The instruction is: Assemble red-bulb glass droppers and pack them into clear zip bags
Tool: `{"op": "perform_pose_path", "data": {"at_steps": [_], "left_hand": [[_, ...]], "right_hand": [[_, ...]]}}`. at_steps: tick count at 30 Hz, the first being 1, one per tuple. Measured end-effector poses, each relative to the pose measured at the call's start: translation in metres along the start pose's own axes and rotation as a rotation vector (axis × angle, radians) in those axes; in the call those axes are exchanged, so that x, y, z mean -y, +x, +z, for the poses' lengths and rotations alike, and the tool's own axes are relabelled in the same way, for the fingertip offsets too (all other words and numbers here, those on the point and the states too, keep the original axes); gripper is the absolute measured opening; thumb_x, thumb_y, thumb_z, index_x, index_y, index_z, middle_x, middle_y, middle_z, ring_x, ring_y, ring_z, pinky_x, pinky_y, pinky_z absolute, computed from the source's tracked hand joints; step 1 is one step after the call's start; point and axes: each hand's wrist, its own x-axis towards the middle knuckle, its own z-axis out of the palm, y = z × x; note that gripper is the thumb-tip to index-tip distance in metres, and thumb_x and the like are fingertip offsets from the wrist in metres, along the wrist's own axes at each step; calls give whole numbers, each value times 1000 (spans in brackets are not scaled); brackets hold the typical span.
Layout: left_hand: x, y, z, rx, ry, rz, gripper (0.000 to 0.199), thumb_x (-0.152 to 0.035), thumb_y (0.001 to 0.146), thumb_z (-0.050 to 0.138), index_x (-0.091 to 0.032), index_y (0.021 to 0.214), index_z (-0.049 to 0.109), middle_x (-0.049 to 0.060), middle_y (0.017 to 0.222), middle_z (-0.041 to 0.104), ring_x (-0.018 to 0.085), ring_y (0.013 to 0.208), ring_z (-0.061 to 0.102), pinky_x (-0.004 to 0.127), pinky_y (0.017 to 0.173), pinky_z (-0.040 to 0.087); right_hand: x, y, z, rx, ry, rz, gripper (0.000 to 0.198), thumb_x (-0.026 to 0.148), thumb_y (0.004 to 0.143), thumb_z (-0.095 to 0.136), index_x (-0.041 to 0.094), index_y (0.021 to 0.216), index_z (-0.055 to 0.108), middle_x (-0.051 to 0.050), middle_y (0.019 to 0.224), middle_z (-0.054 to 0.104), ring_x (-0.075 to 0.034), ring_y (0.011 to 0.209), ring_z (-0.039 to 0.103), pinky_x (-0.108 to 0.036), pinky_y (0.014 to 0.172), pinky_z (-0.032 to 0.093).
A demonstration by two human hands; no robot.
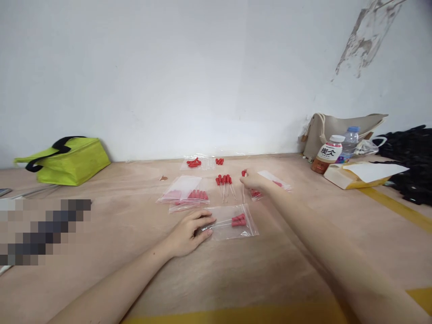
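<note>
My left hand (189, 231) is curled over the left end of a clear zip bag (221, 233), its fingers and thumb on the plastic. Inside that bag lie a few droppers (239, 220), red bulbs to the right and thin clear stems to the left. Farther off, my right hand (252, 181) pinches a dropper by its red bulb (243, 173); a thin stem seems to hang below. Just left of it, several loose droppers (224, 181) lie in a row, bulbs away from me. A bag with red bulbs (256, 193) is partly hidden under my right hand.
Filled zip bags (184, 186) are stacked left of the row. Red bulbs (194, 163) lie on plastic by the wall. A lime-green bag (74, 162) stands at left. Bottles (329, 155), a beige bag (337, 123) and an opened paper packet (361, 175) are at right.
</note>
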Motion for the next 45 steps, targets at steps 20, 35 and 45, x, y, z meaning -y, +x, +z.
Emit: {"op": "perform_pose_path", "data": {"at_steps": [20, 35, 45], "left_hand": [[-4, 0, 0, 23, 63, 18, 33, -31, 86, 44, -26, 117, 55, 6, 122, 51, 21, 112, 47, 39, 94, 41], [-4, 0, 1, 13, 76, 4, 34, -33, 86, 45, -27, 118, 54, 5, 123, 51, 21, 112, 47, 38, 94, 40], [-4, 1, 1, -5, 82, 5, 39, -34, 85, 46, -26, 123, 48, 5, 123, 52, 22, 112, 47, 40, 95, 39]], "right_hand": [[-66, -84, 11, -305, 835, -72, 43, 26, 63, 60, 25, 97, 32, 7, 67, 47, -11, 56, 57, -30, 58, 53], [-63, -94, 16, -85, 749, -42, 28, 33, 65, 62, 18, 86, 50, 3, 70, 55, -8, 55, 56, -24, 58, 50], [-64, -95, 21, 117, 462, -218, 23, 32, 66, 65, 17, 77, 52, 2, 63, 59, -7, 44, 48, -18, 39, 35]]}}
